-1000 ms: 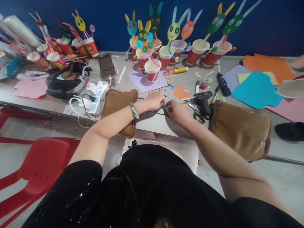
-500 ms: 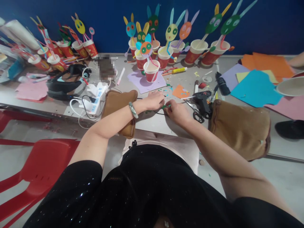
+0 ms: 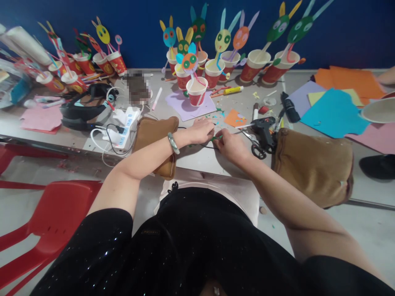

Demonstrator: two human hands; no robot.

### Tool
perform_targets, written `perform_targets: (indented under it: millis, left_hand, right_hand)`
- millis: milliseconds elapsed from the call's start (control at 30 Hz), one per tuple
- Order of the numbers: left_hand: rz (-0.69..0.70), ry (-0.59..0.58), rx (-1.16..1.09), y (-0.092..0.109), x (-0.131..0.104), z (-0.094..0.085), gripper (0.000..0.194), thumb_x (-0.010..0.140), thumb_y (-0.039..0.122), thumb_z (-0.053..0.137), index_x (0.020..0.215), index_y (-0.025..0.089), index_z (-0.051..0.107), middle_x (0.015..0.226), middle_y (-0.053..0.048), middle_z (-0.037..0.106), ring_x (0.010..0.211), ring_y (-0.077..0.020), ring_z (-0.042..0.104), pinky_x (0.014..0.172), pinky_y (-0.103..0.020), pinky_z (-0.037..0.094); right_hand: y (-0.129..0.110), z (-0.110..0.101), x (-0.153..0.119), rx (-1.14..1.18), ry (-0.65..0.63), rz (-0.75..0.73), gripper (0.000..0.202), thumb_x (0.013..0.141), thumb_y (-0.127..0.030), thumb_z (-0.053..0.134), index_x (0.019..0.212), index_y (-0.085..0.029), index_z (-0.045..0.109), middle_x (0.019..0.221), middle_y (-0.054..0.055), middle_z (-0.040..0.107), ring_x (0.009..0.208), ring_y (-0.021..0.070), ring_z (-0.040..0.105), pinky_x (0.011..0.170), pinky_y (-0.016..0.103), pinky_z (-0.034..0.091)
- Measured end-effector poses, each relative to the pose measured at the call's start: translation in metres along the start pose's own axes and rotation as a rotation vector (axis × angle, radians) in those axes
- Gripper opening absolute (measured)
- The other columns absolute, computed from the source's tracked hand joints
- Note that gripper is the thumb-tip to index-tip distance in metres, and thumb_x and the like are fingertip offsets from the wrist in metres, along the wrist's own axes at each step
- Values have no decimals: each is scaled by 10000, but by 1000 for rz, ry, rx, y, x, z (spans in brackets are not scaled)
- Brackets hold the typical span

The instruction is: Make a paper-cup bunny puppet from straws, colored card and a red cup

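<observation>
Just above the table's front edge, my left hand and my right hand are close together. A small green piece, perhaps paper, shows between them at the right fingertips. My right fingers are pinched on it. The left fingers are curled down, and what they hold, if anything, is hidden. Right of my right hand lie scissors and a black glue gun. Beyond the hands, a paper cup with an orange-faced paper figure stands on a purple sheet. An orange scrap lies nearby among tiny clippings.
Several red paper cups with figures line the blue wall. Brown cushions lie on both sides, near a white power strip with cables. Coloured sheets are at right. A red chair stands at left.
My hands stay almost in place, with only slight finger movement around the green piece. The view has shifted very slightly.
</observation>
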State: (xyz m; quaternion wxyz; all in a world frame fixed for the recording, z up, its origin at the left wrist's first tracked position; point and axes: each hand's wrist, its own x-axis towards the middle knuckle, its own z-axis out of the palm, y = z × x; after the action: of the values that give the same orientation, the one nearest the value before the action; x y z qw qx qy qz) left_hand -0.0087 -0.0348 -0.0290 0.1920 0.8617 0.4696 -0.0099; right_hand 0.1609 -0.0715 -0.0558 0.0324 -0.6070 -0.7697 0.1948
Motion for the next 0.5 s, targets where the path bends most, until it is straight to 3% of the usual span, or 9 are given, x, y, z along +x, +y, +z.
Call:
perform_targets:
  millis: [167, 333, 500]
  left_hand:
    - [93, 57, 53, -5, -9, -3, 256, 1003, 209, 472, 1075, 158, 713, 1294, -175, 677, 1289, -334, 586, 1063, -475, 439]
    - [239, 238, 74, -5, -41, -20, 392, 1100, 287, 328, 1160, 220, 710, 1431, -163, 654, 1432, -307, 533, 1206, -527, 358]
    - [284, 97, 34, -5, -75, -34, 476, 1110, 334, 273, 1292, 332, 713, 1472, -69, 689, 1535, -235, 499, 1285, -499, 308]
  right_hand:
    - [9, -4, -8, 264, 73, -22, 348, 907, -293, 633, 1227, -154, 644, 807, 77, 754, 801, 262, 708, 800, 370, 516]
    - [14, -19, -25, 749, 166, -22, 222, 855, -349, 673, 1016, -198, 652, 604, -40, 589, 548, 142, 506, 595, 282, 416]
    - [7, -31, -35, 1079, 98, -46, 299, 802, -476, 783, 904, -220, 666, 551, -65, 476, 508, 97, 361, 512, 253, 272]
